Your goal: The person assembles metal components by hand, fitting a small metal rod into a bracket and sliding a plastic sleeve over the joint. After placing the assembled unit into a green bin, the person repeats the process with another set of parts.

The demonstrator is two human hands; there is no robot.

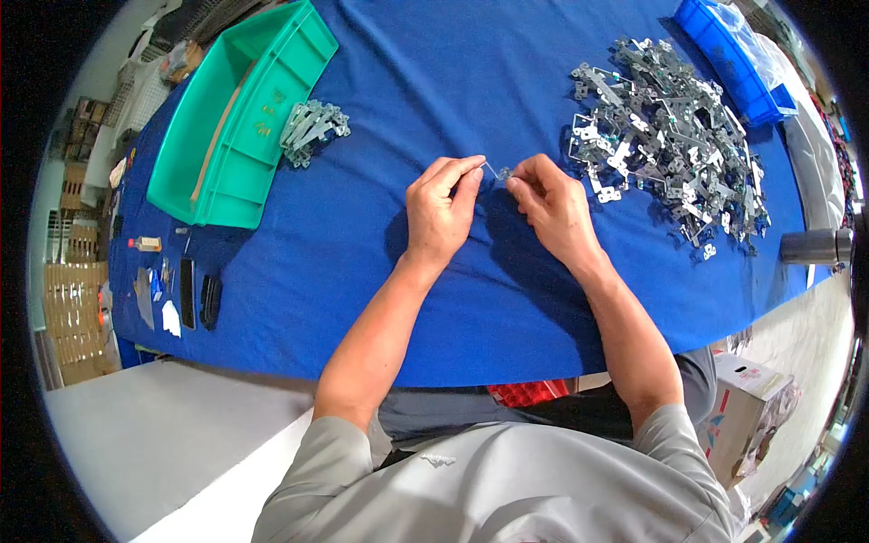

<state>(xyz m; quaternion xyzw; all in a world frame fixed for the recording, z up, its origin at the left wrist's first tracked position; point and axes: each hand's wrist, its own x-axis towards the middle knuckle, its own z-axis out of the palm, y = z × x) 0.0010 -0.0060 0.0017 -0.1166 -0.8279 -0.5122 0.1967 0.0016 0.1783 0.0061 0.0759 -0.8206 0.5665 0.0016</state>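
Observation:
Between my two hands, above the blue cloth, is a small metal bracket (501, 172), thin and shiny; its exact shape is too small to make out. My left hand (441, 206) pinches its left end between thumb and forefinger. The right end is pinched by the fingertips of my right hand (552, 201). To the right lies a big loose heap of metal brackets (670, 136), silver and dark. A smaller pile of metal brackets (312, 131) sits on the left, against a green bin.
The green bin (240, 145) stands at the back left of the blue cloth (407, 81). A blue crate (738, 63) with plastic in it is at the back right. A metal cylinder (815, 247) sits at the right edge. A phone (187, 292) and small items lie at the left.

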